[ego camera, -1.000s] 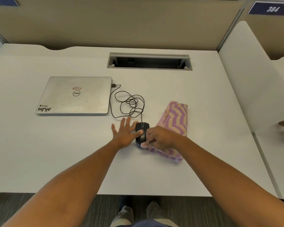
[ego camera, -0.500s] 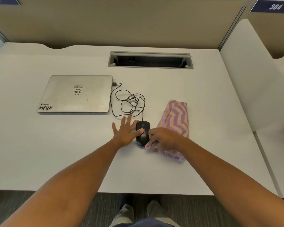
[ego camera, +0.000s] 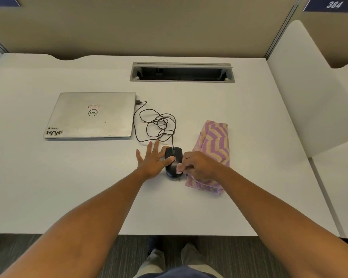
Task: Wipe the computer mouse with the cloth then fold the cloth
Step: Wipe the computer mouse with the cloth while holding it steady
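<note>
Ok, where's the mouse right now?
In the head view the mouse sits on the desk near centre, between the left hand and the right hand, with the cloth just right of it.

We count one black computer mouse (ego camera: 173, 162), trailing one tangled black cable (ego camera: 159, 125). There is one striped purple and yellow cloth (ego camera: 215, 141). One closed silver laptop (ego camera: 91, 115) lies on the one white table (ego camera: 68, 187), which has one cable slot (ego camera: 182, 72). Two hands are in view: one left hand (ego camera: 152, 160) and one right hand (ego camera: 199, 165). One numbered sign (ego camera: 332, 4) reads 384.
</note>
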`<control>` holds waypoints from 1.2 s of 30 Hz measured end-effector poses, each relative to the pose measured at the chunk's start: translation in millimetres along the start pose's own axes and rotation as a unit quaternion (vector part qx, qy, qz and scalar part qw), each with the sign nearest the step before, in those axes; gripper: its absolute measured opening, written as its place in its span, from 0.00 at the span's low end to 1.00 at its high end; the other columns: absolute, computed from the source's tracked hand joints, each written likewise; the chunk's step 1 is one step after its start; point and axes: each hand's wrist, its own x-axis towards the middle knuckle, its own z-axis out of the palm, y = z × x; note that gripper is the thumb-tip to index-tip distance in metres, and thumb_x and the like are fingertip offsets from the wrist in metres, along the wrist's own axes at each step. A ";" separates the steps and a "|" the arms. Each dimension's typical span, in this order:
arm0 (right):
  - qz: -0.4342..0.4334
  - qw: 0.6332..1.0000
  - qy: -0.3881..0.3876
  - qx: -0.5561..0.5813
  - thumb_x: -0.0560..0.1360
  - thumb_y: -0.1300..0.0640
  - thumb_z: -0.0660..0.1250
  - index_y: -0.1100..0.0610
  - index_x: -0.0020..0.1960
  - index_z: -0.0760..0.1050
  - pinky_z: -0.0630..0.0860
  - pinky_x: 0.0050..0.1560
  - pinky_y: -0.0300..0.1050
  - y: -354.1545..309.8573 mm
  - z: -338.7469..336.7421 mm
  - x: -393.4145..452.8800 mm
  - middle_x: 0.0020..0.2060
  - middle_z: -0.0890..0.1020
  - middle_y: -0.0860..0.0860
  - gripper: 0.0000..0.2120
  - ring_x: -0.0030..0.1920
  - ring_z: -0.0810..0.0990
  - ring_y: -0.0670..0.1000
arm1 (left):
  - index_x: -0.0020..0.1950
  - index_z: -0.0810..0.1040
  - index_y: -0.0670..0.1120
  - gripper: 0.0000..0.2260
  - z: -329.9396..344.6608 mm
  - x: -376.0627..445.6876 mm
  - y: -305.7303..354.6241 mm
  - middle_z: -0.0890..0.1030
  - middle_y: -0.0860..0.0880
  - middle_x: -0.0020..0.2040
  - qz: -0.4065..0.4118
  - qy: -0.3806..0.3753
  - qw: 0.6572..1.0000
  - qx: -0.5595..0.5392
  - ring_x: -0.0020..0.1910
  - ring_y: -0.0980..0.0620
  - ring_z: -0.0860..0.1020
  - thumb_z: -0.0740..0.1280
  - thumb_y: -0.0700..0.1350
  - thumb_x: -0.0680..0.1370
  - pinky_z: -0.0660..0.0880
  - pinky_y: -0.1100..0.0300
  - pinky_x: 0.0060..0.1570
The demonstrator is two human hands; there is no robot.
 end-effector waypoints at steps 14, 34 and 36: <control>0.069 0.993 0.091 -0.015 0.77 0.58 0.66 0.56 0.58 0.81 0.75 0.51 0.44 32.6 -31.3 -11.1 0.47 0.79 0.50 0.11 0.48 0.78 0.50 | 0.80 0.48 0.63 0.60 -0.1 -12.1 -0.3 0.36 0.57 0.80 0.026 0.014 0.998 -0.056 0.77 0.57 0.29 0.61 0.85 0.52 0.21 0.40 0.65; 0.019 0.997 0.055 0.045 0.74 0.53 0.72 0.54 0.52 0.85 0.74 0.45 0.35 1.3 -13.8 26.3 0.44 0.80 0.49 0.08 0.45 0.78 0.45 | 0.80 0.47 0.63 0.61 -5.6 -17.9 0.7 0.34 0.53 0.80 0.044 -0.008 0.999 -0.015 0.76 0.52 0.27 0.69 0.80 0.53 0.24 0.36 0.67; 0.029 0.995 0.093 0.037 0.76 0.55 0.70 0.56 0.53 0.84 0.73 0.48 0.39 -2.3 -13.8 33.1 0.46 0.80 0.51 0.08 0.48 0.79 0.50 | 0.80 0.47 0.64 0.60 -5.5 -18.0 1.6 0.34 0.53 0.81 0.043 -0.008 0.999 -0.016 0.76 0.52 0.27 0.70 0.79 0.53 0.24 0.35 0.67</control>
